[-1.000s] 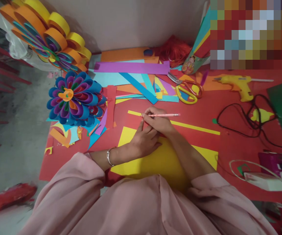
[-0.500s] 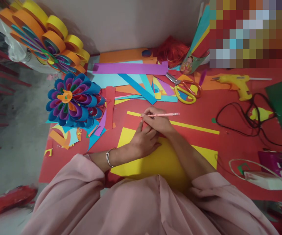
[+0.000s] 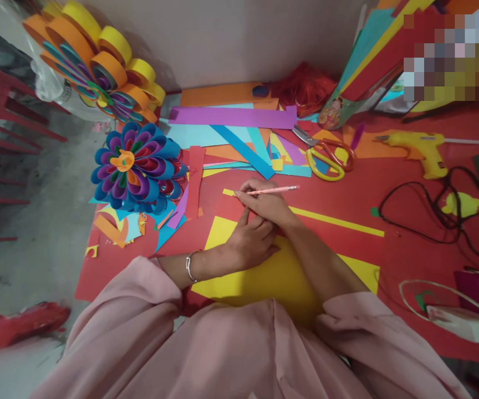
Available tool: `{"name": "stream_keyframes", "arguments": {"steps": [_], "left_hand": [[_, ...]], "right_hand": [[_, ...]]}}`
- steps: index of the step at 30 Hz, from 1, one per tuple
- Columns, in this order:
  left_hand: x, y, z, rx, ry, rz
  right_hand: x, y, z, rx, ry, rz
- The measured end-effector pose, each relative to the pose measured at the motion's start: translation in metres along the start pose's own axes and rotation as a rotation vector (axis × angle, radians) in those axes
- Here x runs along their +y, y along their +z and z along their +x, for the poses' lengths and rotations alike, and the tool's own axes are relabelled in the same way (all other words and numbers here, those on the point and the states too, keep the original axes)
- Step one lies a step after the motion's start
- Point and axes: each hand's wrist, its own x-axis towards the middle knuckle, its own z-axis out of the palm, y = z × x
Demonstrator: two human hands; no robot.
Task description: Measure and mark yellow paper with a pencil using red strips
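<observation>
My right hand is closed round a pink pencil, its eraser end pointing right and its tip hidden by the fingers. A narrow yellow paper strip passes beneath this hand, with its left end showing past the fingertips. My left hand lies just below, close against the right one, a finger reaching up toward the strip and the others loosely bent; nothing shows in it. Under the left hand and both forearms is a large yellow paper sheet on the red table.
Scissors lie beyond my hands among paper strips. A yellow glue gun and its black cable are at right. A blue-purple paper flower and an orange-yellow one stand at left, near scraps.
The view has shifted, so most things appear farther right. The pencil is tilted a little more, its eraser end higher. Both hands stay close together at the strip.
</observation>
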Motion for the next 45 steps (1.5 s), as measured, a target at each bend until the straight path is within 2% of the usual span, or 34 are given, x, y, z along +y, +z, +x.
{"name": "stream_keyframes", "arguments": {"steps": [31,36,40,42,45], "left_hand": [[-0.001,0.002,-0.002,0.038,0.011,-0.021],[-0.003,0.003,-0.004,0.053,0.018,-0.027],[-0.006,0.0,-0.004,0.116,0.03,-0.03],[-0.009,-0.002,-0.003,0.171,0.068,-0.021],[-0.013,-0.002,0.0,0.232,0.102,-0.022]], "right_hand": [[0.002,-0.001,0.001,-0.016,-0.024,-0.027],[0.002,0.0,0.0,0.011,-0.02,0.05],[-0.013,-0.009,-0.014,0.056,-0.049,0.188],[-0.023,-0.021,-0.031,0.077,-0.087,0.111],[-0.034,-0.048,-0.072,0.166,-0.087,-0.094]]}}
